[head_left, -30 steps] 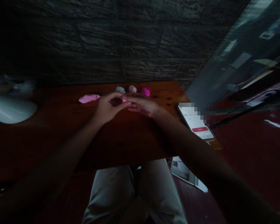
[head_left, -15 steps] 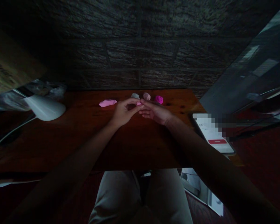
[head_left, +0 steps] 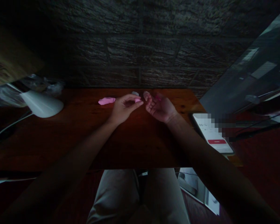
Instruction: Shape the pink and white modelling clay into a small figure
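Between the thumb and fingers of my left hand is a small lump of pink modelling clay. My right hand is a little to the right, palm turned up and fingers loosely curled and apart; it is blurred and I see nothing held in it. Behind the hands on the wooden table lie a greyish-white clay lump and a pale pink lump, both partly covered. A bright magenta lump is mostly hidden by my right hand. Left of my left hand lies a longer, flattened pink piece.
The wooden table meets a dark brick-patterned wall. On the left stands a white lamp-like object with a cable, below a cardboard box. A phone with a lit screen lies at the right edge.
My right hand has come away from the pink lump, moving right and opening in front of the magenta lump. My left hand still pinches the pink clay.
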